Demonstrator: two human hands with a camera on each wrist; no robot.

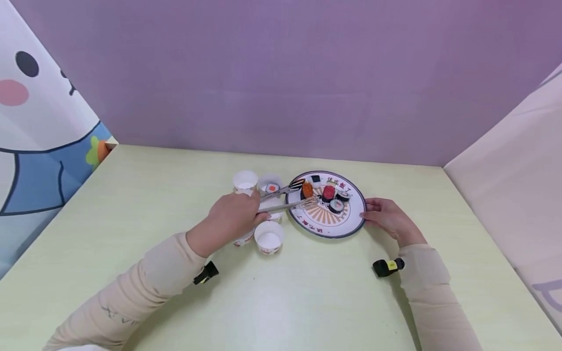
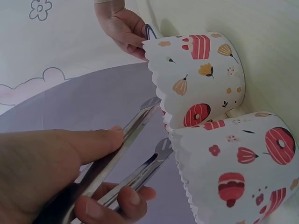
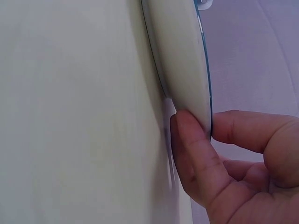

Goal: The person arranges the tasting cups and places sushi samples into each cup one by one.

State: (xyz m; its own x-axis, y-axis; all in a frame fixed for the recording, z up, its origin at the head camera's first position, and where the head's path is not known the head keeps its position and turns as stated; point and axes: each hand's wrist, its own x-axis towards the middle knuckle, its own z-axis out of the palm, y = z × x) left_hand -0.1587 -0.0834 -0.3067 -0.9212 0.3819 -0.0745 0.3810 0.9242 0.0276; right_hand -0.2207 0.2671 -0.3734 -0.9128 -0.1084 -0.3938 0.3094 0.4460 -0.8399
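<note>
My left hand (image 1: 234,214) holds metal tongs (image 2: 135,163), reaching over the paper cups. The tongs' two arms stand apart, their tips over the left part of the round plate (image 1: 307,226). Between the tips lies an orange-topped sushi piece (image 1: 307,189); whether they touch it I cannot tell. Also on the plate are a red-topped piece (image 1: 328,193), a black-and-white piece (image 1: 315,179) and dark-rimmed sushi rolls (image 1: 336,206). My right hand (image 1: 388,217) pinches the plate's right rim, thumb above and fingers beneath, as the right wrist view shows. Printed paper cups (image 2: 201,79) stand left of the plate.
One back cup holds a sushi roll (image 1: 272,187); a front cup (image 1: 269,236) stands nearest me. Several cups are partly hidden by my left hand. A purple backdrop (image 1: 281,83) rises behind the pale table (image 1: 307,292). Black wrist devices (image 1: 387,267) hang beside both sleeves.
</note>
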